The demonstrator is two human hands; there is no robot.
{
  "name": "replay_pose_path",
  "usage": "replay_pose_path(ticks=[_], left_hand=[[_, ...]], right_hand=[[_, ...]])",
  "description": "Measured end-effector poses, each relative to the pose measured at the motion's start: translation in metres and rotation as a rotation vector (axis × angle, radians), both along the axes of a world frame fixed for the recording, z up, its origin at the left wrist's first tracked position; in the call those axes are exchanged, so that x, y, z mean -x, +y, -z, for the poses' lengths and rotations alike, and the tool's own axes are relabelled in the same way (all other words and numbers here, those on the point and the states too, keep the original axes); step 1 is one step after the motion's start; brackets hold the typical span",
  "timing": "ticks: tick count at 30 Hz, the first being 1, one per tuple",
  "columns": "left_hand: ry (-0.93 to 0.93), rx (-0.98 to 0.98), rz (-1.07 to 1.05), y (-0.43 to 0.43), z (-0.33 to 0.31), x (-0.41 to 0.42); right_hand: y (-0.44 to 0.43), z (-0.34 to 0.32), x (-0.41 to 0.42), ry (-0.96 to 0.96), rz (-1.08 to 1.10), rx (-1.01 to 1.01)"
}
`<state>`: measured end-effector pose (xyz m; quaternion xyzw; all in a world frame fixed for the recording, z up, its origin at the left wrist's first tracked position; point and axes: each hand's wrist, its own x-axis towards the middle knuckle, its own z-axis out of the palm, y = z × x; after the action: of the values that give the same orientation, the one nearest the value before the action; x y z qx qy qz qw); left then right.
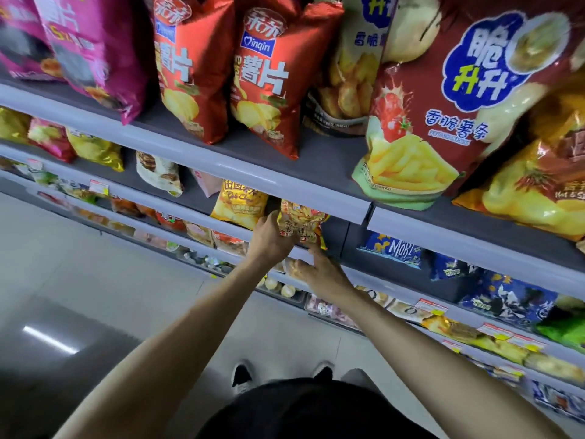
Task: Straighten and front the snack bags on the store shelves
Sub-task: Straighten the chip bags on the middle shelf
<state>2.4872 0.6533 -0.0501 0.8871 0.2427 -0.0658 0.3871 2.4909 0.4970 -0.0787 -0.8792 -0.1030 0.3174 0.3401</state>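
One yellow snack bag [302, 224] sits in left grip [270, 239], right grip [319, 270] touching beneath.

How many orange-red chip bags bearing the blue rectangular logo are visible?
2. The left orange-red bag and right orange-red bag stand adjacent on the top shelf; more may hide behind.

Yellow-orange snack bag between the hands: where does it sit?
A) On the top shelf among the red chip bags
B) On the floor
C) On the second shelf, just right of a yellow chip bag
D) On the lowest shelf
C: the yellow-orange snack bag stands on the second shelf, just right of the yellow chip bag, with the left hand gripping its left edge.
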Motion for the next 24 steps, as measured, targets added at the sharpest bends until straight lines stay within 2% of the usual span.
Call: replay_pose_path(ticks=[5,12,24], left_hand=[[0.069,-0.162,0.075,0.045,-0.007,0.051],[0.108,-0.204,0.022,0.154,-0.022,0.128],[0.184,-0.223,-0.226,0.336,-0.043,0.202]], right_hand=[[0.040,-0.020,0.006,-0.167,-0.141,0.112],[0.154,-0.035,0.041,-0.376,-0.344,0.187],[0.346,-0.046,0.074,-0.447,-0.538,0.197]])
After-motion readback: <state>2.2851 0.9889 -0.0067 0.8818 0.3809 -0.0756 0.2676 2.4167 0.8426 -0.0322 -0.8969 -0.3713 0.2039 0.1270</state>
